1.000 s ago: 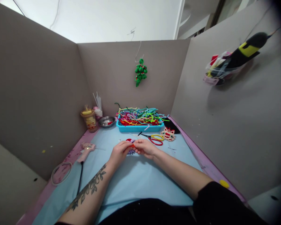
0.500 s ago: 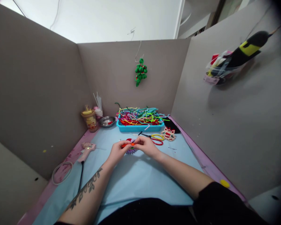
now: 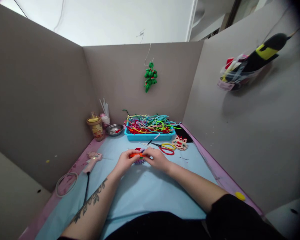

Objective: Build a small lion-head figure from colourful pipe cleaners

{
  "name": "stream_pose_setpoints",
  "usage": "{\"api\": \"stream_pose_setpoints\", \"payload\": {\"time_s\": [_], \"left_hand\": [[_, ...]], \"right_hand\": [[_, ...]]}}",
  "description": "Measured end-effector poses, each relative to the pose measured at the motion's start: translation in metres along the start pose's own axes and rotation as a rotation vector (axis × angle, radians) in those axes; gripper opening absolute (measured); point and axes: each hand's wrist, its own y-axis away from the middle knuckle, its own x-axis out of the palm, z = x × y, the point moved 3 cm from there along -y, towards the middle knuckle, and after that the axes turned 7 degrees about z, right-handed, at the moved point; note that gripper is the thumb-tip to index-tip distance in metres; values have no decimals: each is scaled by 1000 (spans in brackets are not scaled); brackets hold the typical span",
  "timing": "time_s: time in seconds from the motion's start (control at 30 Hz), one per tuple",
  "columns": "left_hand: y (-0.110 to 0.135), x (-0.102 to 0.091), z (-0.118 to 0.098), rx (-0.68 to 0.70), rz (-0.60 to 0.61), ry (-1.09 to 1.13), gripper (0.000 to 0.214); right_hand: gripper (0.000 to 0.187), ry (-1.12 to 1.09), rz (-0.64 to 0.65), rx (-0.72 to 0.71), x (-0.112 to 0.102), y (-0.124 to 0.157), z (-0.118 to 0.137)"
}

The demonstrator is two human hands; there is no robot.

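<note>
Between my two hands is an orange fuzzy pipe cleaner (image 3: 134, 155), bent or coiled, its exact shape partly covered by my fingers. My left hand (image 3: 126, 160) pinches its left part. The fingertips of my right hand (image 3: 156, 158) close on its right end, close to a bit of green. Just beneath and behind the fingers lies a purple and red pipe-cleaner piece (image 3: 140, 161), mostly hidden. Red-and-yellow-handled scissors (image 3: 165, 148) lie beyond my right hand.
A blue tray (image 3: 150, 137) heaped with coloured pipe cleaners stands at the back. Left of it are a metal bowl (image 3: 114, 130) and a lidded cup (image 3: 96, 127). A pink glue gun (image 3: 92, 163) lies left; a cream-and-red piece (image 3: 180, 143) lies right. Grey panels enclose the table.
My right hand has turned slightly and its fingers have shifted on the orange pipe cleaner, so more of the orange shows. My left hand stays nearly in place.
</note>
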Motion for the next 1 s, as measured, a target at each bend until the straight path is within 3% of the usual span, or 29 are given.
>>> {"api": "stream_pose_setpoints", "payload": {"time_s": [0.1,0.23,0.37,0.5,0.7,0.87,0.93,1.0], "left_hand": [[1,-3,-3,201,-94,-271,22],[5,0,-4,414,-92,-547,17],[6,0,-3,459,-112,-640,17],[6,-2,-5,389,-128,-600,17],[3,-1,-5,136,-87,-290,27],[1,2,0,-22,24,-8,38],[0,3,2,-67,69,64,40],[0,3,2,-80,92,78,39]], "right_hand": [[31,-327,-5,195,4,-5,-5],[41,-693,39,404,15,-8,-15],[36,-760,-55,457,16,-7,-19],[35,-784,-87,473,12,-6,-15],[28,-561,-187,318,7,-6,-11],[11,-48,-206,-51,3,1,-8],[14,65,-168,-187,4,4,-8],[15,99,-163,-212,4,5,-8]]}}
